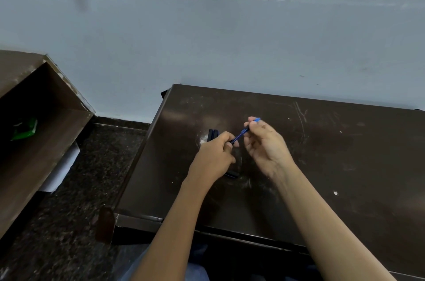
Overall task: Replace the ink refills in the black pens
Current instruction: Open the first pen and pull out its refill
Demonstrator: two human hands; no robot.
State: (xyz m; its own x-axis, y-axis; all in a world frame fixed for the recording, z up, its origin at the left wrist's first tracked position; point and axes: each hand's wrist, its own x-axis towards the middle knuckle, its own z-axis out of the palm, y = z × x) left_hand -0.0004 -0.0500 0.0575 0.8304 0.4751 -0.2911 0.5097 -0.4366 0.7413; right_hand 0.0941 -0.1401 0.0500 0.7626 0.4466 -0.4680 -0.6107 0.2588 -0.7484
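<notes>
My left hand [216, 154] grips a black pen barrel whose lower end [232, 174] sticks out below the fist. A blue ink refill [241, 135] slants up and to the right from the barrel's top. My right hand [264, 142] pinches the refill's upper end, where a light blue tip [257, 119] shows past the fingers. More black pens [212, 134] lie on the dark desk [322, 165] just behind my left hand, partly hidden by it.
The desk's left edge runs past my left hand, with speckled dark floor [92, 177] beyond it. A brown bench or shelf [34, 101] stands at the left with a green packet [24, 130] inside. A pale wall backs the desk.
</notes>
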